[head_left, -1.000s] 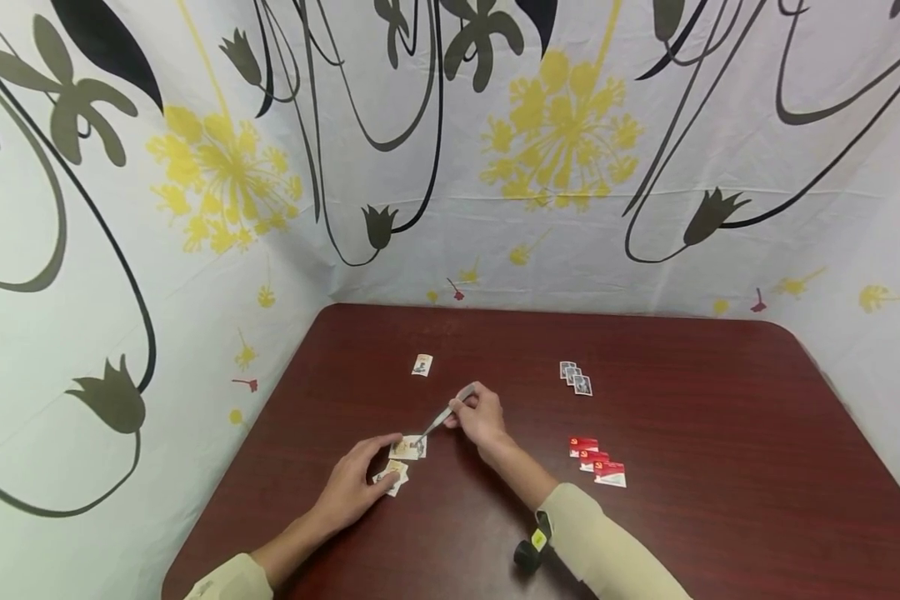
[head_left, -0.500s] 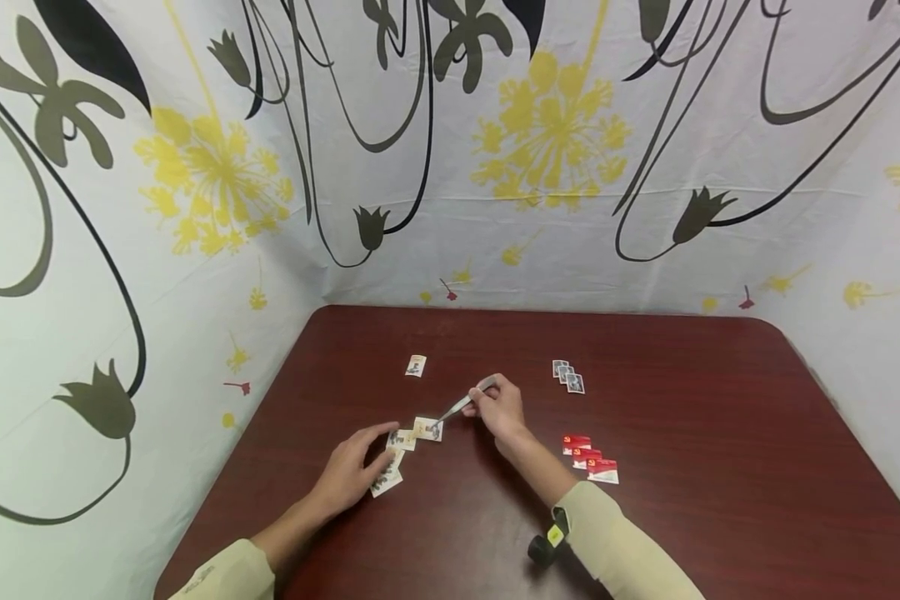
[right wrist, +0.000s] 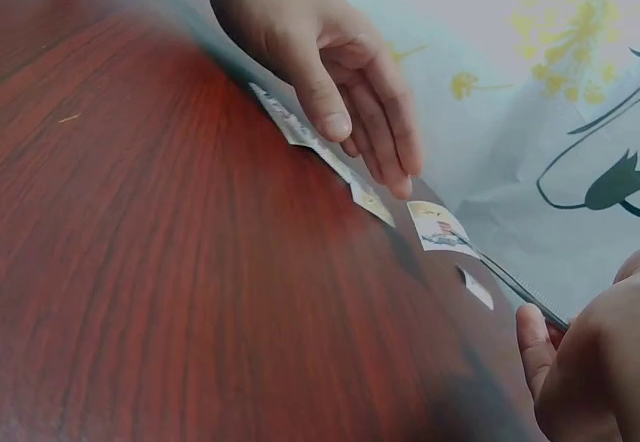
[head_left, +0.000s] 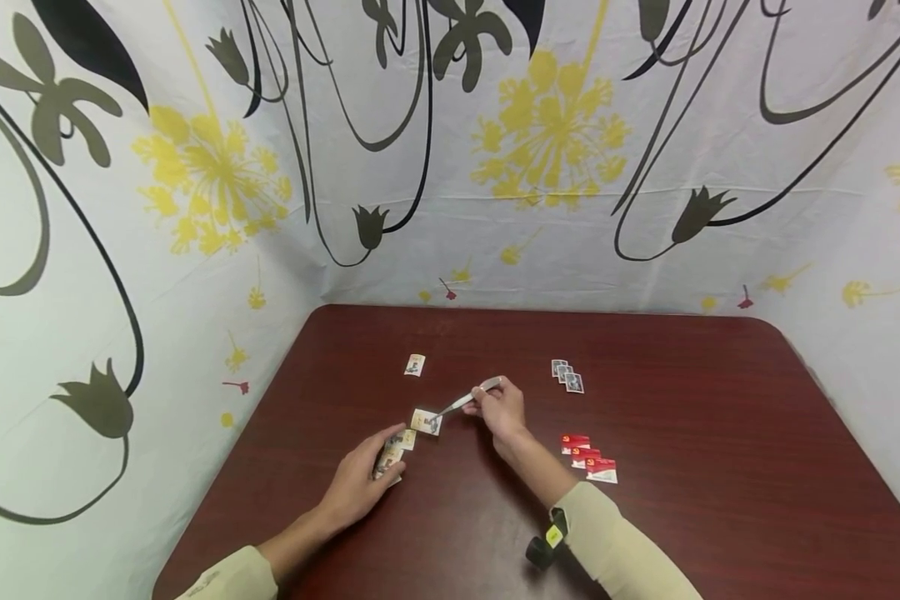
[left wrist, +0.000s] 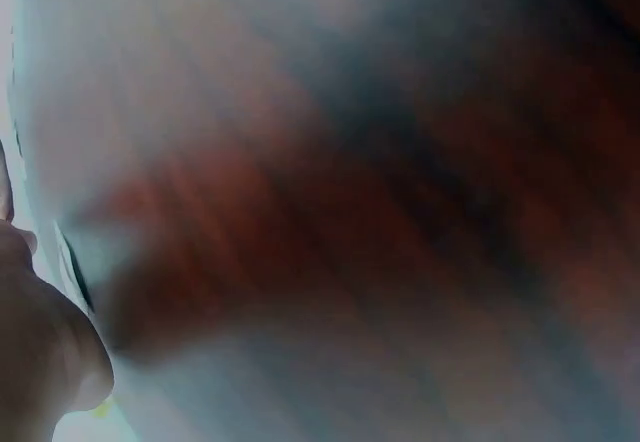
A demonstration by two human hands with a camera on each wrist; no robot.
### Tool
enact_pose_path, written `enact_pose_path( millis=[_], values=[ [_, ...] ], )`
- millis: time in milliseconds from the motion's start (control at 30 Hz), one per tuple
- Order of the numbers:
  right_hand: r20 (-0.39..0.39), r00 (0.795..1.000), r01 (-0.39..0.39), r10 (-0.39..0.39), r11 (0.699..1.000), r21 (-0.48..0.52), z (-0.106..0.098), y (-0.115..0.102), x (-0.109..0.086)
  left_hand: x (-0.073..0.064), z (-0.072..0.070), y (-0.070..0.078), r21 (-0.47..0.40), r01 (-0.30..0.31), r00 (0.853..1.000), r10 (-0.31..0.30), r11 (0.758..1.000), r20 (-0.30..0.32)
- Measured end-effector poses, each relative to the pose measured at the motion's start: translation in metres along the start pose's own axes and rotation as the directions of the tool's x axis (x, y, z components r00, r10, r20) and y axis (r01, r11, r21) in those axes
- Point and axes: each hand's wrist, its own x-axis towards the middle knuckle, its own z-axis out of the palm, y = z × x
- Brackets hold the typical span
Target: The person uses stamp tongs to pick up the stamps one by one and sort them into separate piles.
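My right hand [head_left: 501, 410] pinches a pair of tweezers [head_left: 461, 402], seen also in the right wrist view. Their tips grip a small pale stamp [head_left: 427, 422] with a yellowish picture, which looks raised off the table in the right wrist view. My left hand [head_left: 358, 483] is held over a few similar stamps [head_left: 392, 459] that overlap on the table, its fingers loosely bent and partly covering them. Whether its fingertips touch them I cannot tell. In the right wrist view the left hand [right wrist: 325, 67] holds nothing. The left wrist view is mostly blurred tabletop, with part of a hand [left wrist: 45, 352] at the left edge.
One pale stamp [head_left: 415, 365] lies alone farther back. Overlapping grey stamps [head_left: 567, 376] form a diagonal row at the right, with red and white ones [head_left: 588, 458] nearer. Patterned cloth [head_left: 450, 167] hangs behind and left of the dark red table [head_left: 690, 400].
My right hand has drawn the tweezers and a stamp away from the others, to the right and farther back. The left thumb has lifted, then come back over the remaining stamps.
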Motion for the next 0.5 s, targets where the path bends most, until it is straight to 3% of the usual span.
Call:
enact_pose_path(
  millis=[133, 500],
  values=[
    [-0.007, 1.000, -0.013, 0.013, 1.000, -0.017, 0.003, 0.004, -0.002, -0.003, 0.004, -0.002, 0.021, 0.000, 1.000, 0.000, 1.000, 0.003],
    [-0.004, 1.000, -0.018, 0.018, 0.998, -0.060, 0.007, 0.013, -0.009, -0.004, 0.008, -0.008, 0.050, -0.096, 0.995, 0.097, 0.994, -0.013]
  ],
)
